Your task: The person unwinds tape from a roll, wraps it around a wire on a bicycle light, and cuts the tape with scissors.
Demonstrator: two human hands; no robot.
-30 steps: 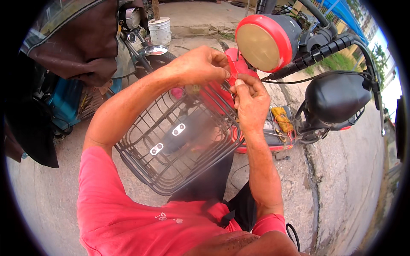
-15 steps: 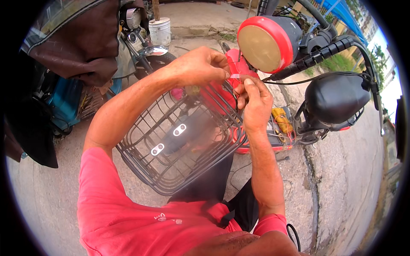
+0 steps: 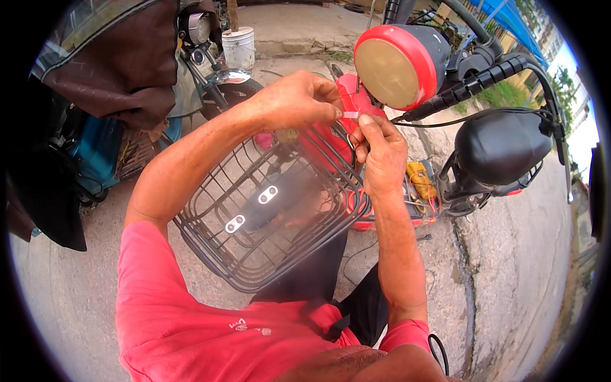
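A thin pale strip (image 3: 351, 115), too small for me to tell its kind, spans the gap between my hands. My left hand (image 3: 302, 100) pinches one end, with thumb and fingers pressed together. The other end is between the thumb and fingers of my right hand (image 3: 382, 151). Both hands are above the far rim of a black wire basket (image 3: 267, 280), close to the red front panel (image 3: 351, 94) of a scooter. Just beyond them is a round headlight (image 3: 388, 67) in a red surround, with its lens facing me.
A black-wrapped handlebar (image 3: 468, 86) and a dark mirror (image 3: 503, 145) stand at the right. A yellow object (image 3: 420, 180) and loose wires lie on the scooter. At the left is another vehicle with a brown cover (image 3: 114, 83). A white bucket (image 3: 238, 48) stands behind.
My right hand and forearm have shifted very slightly to the right, and more of the pale strip shows between the hands. My left hand keeps its place.
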